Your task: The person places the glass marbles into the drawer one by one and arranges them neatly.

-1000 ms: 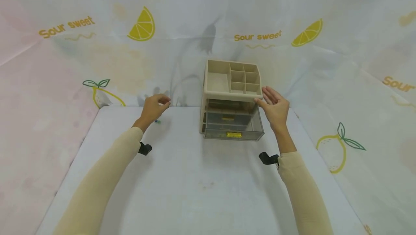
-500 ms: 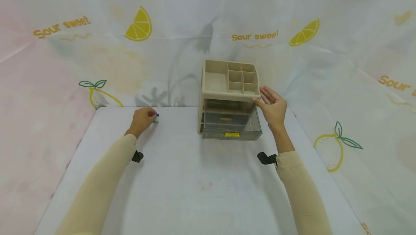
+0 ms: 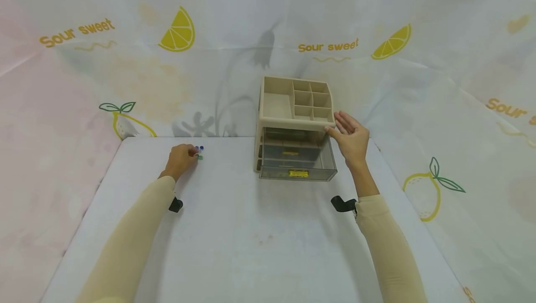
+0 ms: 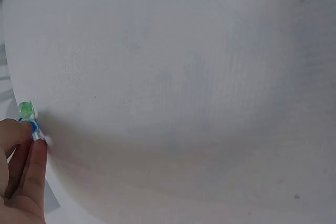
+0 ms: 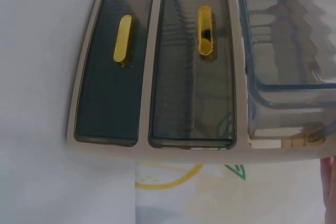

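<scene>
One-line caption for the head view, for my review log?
Left hand pinches small blue and green pieces on the table; right hand touches organizer, top drawer pulled out.

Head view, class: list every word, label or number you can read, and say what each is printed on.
"Sour sweet": on the backdrop cloth, upper left, beside a lemon slice.
"Sour sweet": same cloth, centre, above the drawer organizer.
"Sour": same cloth, right edge, cut off by the frame.
The organizer and table show no readable text.

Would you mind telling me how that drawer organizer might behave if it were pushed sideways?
The drawer organizer looks like thin plastic with bare tray compartments, so probably light and prone to sliding. Its pulled-out top drawer may shift weight forward. The right hand touches its corner, probably steadying it.
</scene>
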Demonstrator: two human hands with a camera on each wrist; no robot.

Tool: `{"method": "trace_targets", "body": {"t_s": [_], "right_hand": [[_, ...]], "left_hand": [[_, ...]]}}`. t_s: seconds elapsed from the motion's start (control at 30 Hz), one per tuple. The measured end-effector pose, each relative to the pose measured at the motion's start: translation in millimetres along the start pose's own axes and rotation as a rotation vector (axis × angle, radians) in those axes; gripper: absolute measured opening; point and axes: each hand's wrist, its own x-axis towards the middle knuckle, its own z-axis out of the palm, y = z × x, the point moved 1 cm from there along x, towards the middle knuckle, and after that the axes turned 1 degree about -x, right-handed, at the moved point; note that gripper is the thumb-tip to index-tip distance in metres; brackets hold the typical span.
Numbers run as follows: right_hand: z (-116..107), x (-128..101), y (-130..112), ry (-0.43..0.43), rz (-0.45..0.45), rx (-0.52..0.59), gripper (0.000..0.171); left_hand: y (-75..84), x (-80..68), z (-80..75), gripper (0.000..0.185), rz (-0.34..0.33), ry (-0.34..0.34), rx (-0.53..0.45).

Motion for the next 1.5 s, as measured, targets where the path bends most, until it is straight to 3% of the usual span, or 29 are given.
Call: {"method": "trace_targets", "body": {"t_s": [0.47, 0.9, 1.27, 1.5], "right_hand": [[4.5, 0.8, -0.9, 0.005, -0.010, 0.039, 0.060], [3.6, 1.2, -1.3, 0.002, -0.013, 0.030, 0.061], [2.0, 2.0, 0.0, 0.004, -0.005, 0.019, 0.061], [0.9, 0.8, 0.5, 0.007, 0.001, 0.011, 0.061]], "left_hand": [[-5.1, 3.1, 0.1, 0.021, -0.013, -0.039, -0.014], [-6.1, 0.5, -1.4, 0.019, 0.031, -0.007, -0.015], [-10.3, 0.6, -2.7, 0.012, 0.052, 0.070, -0.068], [-3.7, -0.5, -3.7, 0.014, 0.159, 0.163, -0.139]]}}
